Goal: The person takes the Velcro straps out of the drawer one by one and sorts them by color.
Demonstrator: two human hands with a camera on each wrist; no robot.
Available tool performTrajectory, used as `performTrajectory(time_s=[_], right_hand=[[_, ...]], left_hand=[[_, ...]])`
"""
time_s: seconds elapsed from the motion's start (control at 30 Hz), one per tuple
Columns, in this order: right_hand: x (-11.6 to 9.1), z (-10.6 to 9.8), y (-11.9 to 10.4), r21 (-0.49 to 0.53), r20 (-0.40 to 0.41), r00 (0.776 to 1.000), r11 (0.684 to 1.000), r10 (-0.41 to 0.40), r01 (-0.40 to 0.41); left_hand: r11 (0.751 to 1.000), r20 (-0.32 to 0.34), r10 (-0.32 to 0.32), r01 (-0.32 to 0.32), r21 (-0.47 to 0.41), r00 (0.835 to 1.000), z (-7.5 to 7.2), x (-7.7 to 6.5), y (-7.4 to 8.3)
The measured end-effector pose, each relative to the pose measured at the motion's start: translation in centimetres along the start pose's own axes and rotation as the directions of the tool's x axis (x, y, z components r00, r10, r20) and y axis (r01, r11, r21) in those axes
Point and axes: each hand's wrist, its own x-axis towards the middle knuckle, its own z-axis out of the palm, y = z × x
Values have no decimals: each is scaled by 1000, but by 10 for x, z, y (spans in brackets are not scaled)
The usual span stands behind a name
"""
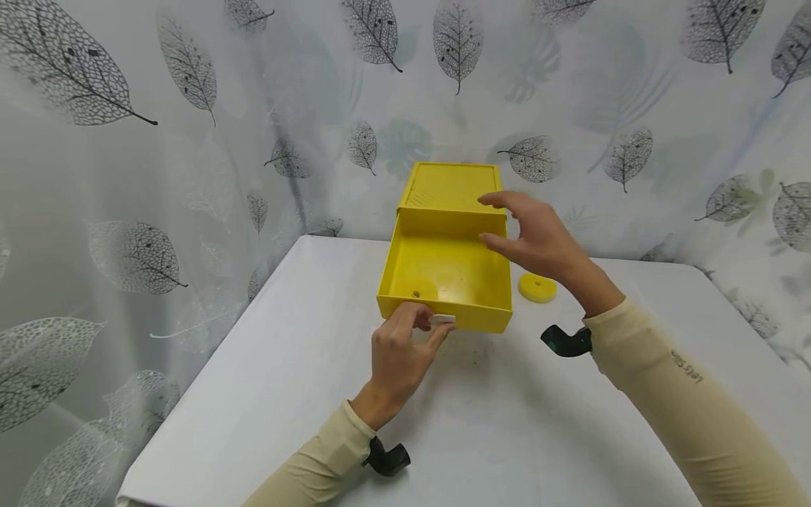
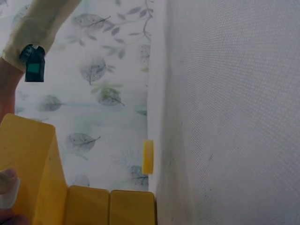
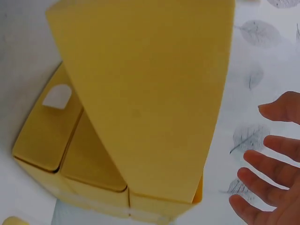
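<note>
A yellow drawer (image 1: 446, 264) juts out from the top of a yellow drawer cabinet (image 1: 453, 186). Thumb and fingers of my left hand (image 1: 402, 355) pinch the white tab handle (image 1: 442, 320) on the drawer's front; the fingertips and tab also show at the left edge of the left wrist view. Inside, the drawer floor is bare, with a small round hole near the front left. My right hand (image 1: 535, 236) hovers over the drawer's right side, thumb and fingers spread apart, holding nothing. In the right wrist view its fingers (image 3: 262, 187) appear beside the drawer.
A round yellow disc (image 1: 538, 287) with a centre hole lies on the white table (image 1: 285, 366), right of the cabinet. Lower drawers (image 3: 37, 126) sit under the pulled-out one, one bearing a white tab (image 3: 58, 96). A leaf-patterned curtain (image 1: 317, 127) hangs behind.
</note>
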Motion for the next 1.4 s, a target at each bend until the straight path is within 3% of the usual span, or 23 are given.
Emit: performTrajectory(time_s=[0.17, 0.37, 0.77, 0.97, 1.23, 1.4], right_hand=[[2, 10, -11, 12, 54, 997, 998, -61, 60], [3, 22, -24, 43, 140, 988, 997, -72, 67], [9, 40, -35, 68, 300, 948, 994, -105, 89], [11, 47, -34, 75, 383, 916, 992, -121, 100], [14, 57, -28, 113, 464, 855, 973, -229, 200], [16, 59, -26, 106, 498, 833, 970, -241, 218]], left_hand=[[1000, 12, -5, 5, 4, 1000, 0, 0, 0], [1000, 34, -22, 21, 5, 999, -1, -1, 1], [999, 40, -37, 36, 10, 999, -1, 0, 2], [1000, 25, -26, 26, 17, 999, -2, 0, 3], [1000, 17, -17, 17, 8, 1000, -1, -1, 2], [1000, 15, -12, 12, 12, 1000, 0, 0, 2]])
